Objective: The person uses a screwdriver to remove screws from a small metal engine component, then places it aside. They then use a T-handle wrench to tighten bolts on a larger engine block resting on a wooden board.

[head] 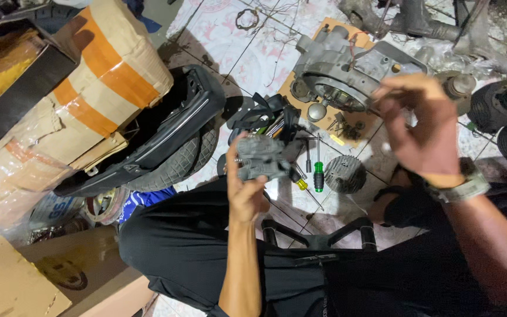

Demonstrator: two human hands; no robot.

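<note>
A pale patterned tile floor [253, 56] carries everything; a brown cardboard sheet [331, 120] lies on it under a grey engine casing [341, 73]; green-handled [318, 175] and yellow-handled [301, 184] screwdrivers lie beside a finned grey cylinder [345, 174]; a black tyre [180, 158] rests left.

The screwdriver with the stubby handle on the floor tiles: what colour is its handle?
Green handle with a black end, seen in the head view.

Left hand [246, 191] grips grey metal part [262, 158]; right hand [421, 126] raised, fingers curled
</note>
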